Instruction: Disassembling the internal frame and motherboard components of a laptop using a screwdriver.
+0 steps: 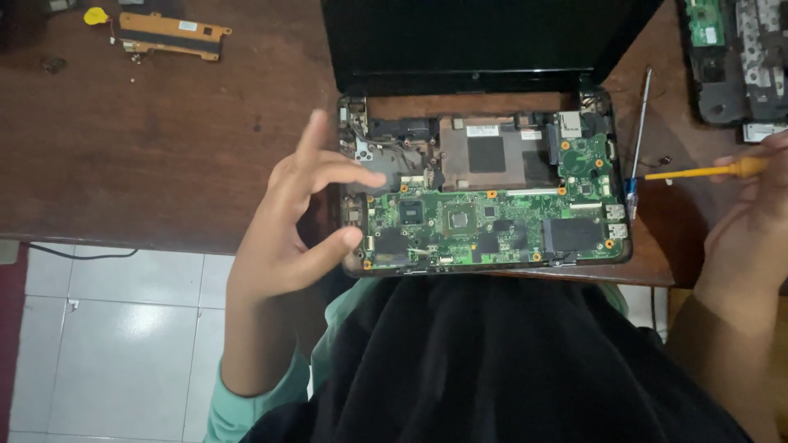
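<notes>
Your left hand is up by the left edge of the open laptop on the brown table, fingers spread, holding nothing. Your right hand is partly cut off, fingers closed around a yellow screwdriver just beside the laptop's right side

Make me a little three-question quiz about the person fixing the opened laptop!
1. True or false: the right hand holds a yellow-handled screwdriver.
2. Which side of the laptop base does the left hand touch? A) left B) right
3. What colour is the circuit board?

Key: 1 true. 2 A. 3 green.
</notes>
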